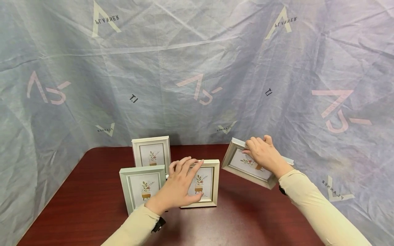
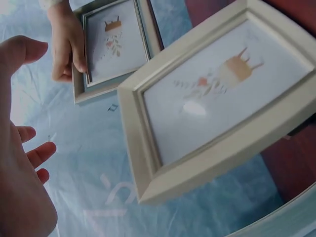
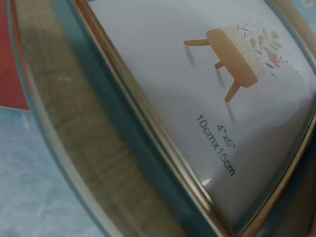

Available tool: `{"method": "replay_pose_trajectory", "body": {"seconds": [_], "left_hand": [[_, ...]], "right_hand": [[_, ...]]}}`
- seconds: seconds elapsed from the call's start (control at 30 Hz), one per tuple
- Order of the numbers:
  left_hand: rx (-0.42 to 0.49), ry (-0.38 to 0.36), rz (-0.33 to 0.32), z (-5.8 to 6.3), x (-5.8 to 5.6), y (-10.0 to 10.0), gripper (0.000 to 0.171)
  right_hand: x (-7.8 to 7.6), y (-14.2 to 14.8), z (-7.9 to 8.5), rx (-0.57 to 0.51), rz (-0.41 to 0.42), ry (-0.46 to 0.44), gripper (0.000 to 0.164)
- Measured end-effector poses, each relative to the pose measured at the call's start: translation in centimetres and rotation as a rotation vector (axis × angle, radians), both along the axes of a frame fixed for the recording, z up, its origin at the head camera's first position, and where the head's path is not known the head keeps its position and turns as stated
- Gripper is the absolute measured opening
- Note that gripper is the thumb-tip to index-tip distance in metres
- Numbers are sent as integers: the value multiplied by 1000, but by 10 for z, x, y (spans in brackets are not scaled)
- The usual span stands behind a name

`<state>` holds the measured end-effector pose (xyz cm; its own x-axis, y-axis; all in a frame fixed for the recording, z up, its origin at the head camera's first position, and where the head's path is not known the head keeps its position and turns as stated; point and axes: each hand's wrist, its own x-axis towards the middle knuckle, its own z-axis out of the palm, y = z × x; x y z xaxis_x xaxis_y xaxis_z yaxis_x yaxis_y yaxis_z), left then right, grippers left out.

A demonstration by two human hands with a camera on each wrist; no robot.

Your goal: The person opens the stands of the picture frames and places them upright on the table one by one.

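Observation:
My right hand [image 1: 265, 153] grips a wood-toned picture frame [image 1: 240, 164] by its upper edge and holds it tilted above the table. The right wrist view shows this picture frame [image 3: 163, 74] close up, with a potted-plant print marked 4"x6". My left hand [image 1: 175, 186], fingers spread, is in front of a cream picture frame [image 1: 214, 184] that stands upright on the table. In the left wrist view the left hand's fingers [image 2: 42, 154] are apart from the cream picture frame [image 2: 163, 182], with nothing between them and the thumb.
To the left, a pale green picture frame [image 1: 124, 186] stands in front of a white picture frame [image 1: 150, 139]. All are on a dark red table [image 1: 83, 191]. A grey printed cloth [image 1: 154, 68] hangs behind the table.

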<state>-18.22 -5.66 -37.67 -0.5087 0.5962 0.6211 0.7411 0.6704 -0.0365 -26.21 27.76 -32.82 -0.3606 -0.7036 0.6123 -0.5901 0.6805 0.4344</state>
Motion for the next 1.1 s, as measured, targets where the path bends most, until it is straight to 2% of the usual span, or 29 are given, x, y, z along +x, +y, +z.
{"method": "replay_pose_trajectory", "body": {"seconds": [0.27, 0.47, 0.7, 1.1], "left_hand": [[37, -13, 30, 14, -8, -7, 97], [63, -31, 36, 18, -10, -13, 97], [63, -55, 53, 20, -10, -16, 95], [56, -54, 67, 25, -10, -20, 96]], "right_hand": [[4, -5, 23, 11, 61, 87, 43], [10, -9, 33, 36, 118, 76, 43], [18, -11, 48, 79, 134, 138, 44], [26, -16, 67, 81, 182, 133, 31]]}}
